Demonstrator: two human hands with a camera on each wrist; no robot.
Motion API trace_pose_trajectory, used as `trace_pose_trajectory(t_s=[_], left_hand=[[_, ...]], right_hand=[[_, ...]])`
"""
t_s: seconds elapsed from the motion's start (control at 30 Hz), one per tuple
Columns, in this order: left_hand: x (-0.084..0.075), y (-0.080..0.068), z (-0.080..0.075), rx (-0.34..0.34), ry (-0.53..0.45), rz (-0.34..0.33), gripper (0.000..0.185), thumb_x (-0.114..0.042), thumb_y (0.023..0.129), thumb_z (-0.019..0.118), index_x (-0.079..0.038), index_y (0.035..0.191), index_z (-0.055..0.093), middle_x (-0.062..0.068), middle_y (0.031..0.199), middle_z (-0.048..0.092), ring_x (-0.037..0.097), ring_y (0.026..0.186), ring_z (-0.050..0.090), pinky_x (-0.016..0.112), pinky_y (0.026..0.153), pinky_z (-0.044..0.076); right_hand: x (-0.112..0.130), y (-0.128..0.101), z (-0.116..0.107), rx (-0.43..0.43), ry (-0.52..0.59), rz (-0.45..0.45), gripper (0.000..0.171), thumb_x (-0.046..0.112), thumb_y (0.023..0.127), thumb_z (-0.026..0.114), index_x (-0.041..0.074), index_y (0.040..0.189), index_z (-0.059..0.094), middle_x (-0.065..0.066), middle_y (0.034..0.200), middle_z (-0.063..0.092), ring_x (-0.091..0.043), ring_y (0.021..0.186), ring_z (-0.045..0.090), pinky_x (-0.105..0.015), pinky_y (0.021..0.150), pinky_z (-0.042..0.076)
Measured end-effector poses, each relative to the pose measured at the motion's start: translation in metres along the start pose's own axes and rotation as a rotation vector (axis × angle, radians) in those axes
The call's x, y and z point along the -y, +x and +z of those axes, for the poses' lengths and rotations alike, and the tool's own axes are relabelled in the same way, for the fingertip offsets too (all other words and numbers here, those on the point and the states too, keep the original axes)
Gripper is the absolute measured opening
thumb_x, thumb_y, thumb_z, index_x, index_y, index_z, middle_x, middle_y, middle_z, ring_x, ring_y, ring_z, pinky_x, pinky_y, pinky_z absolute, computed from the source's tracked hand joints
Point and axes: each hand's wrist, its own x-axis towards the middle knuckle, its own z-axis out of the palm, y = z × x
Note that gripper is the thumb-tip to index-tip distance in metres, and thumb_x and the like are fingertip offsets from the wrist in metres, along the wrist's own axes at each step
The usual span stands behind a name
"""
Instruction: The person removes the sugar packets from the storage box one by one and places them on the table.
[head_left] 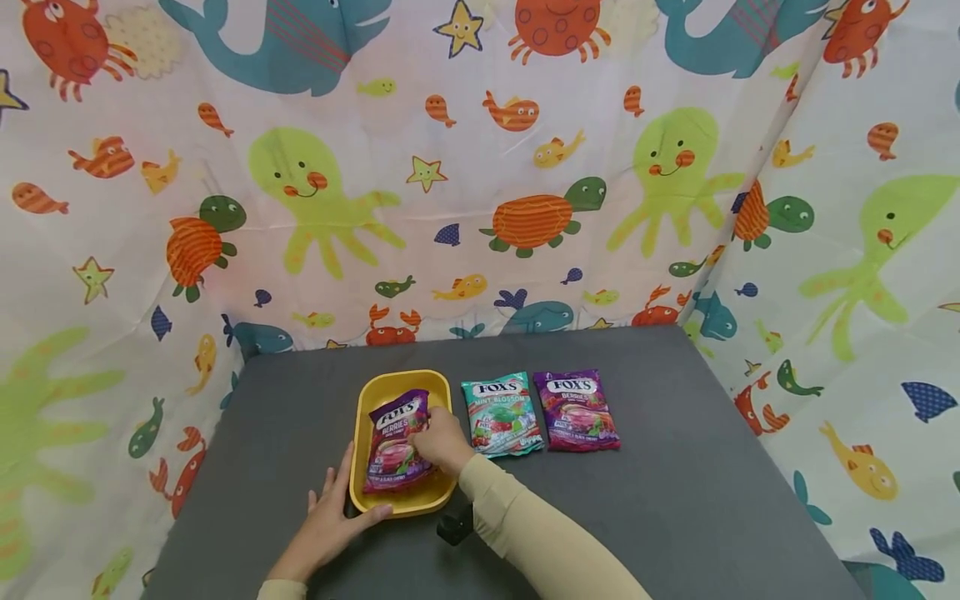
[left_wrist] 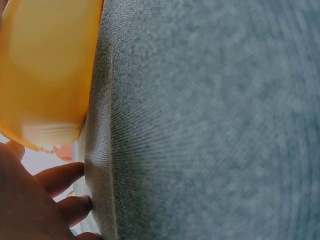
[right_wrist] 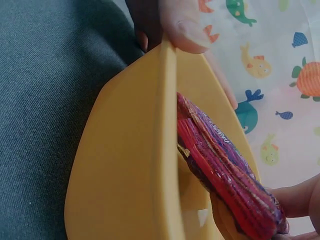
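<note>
Inside the yellow tray (head_left: 367, 400), under the right hand (head_left: 441, 439), lies a purple berry candy bag (head_left: 395, 442), those fingers curled round its edge. The left hand (head_left: 335, 514) rests flat against the tray's near rim, fingers straight. Beyond the right fingers, on the grey table (head_left: 675, 500), lie a mint bag (head_left: 501, 414) and another berry bag (head_left: 576, 410).

I face a grey cloth-covered table (head_left: 675, 500) set into a corner. A white sheet (head_left: 465, 233) hangs close behind it, printed with green octopuses, orange turtles, red crabs, teal whales, starfish and small fish. The same sheet (head_left: 862, 275) runs along my right side, and it hangs on my left as well. The light is even and soft, with faint creases showing in the fabric.
</note>
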Motion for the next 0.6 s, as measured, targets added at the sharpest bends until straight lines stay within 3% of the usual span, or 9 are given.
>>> trace_pose_trajectory(t_s=[0.27, 0.6], left_hand=[[-0.002, -0.002, -0.001, 0.012, 0.015, -0.009, 0.118, -0.072, 0.082, 0.067, -0.039, 0.16, -0.015, 0.018, 0.17, 0.008, 0.054, 0.151, -0.005, 0.077, 0.109, -0.015], [-0.005, -0.004, -0.002, 0.013, 0.019, -0.045, 0.122, -0.074, 0.078, 0.069, -0.037, 0.161, -0.013, 0.017, 0.17, 0.008, 0.054, 0.151, -0.004, 0.076, 0.111, -0.014]], right_hand=[[0.008, -0.004, -0.014, 0.009, 0.005, -0.034, 0.055, 0.011, 0.094, 0.071, 0.0, 0.144, 0.05, -0.014, 0.119, 0.065, -0.022, 0.1, 0.067, -0.048, 0.088, 0.06], [0.019, -0.011, -0.03, 0.008, 0.064, -0.092, 0.045, 0.013, 0.096, 0.069, 0.001, 0.138, 0.055, -0.01, 0.111, 0.067, -0.017, 0.09, 0.068, -0.041, 0.083, 0.062]])
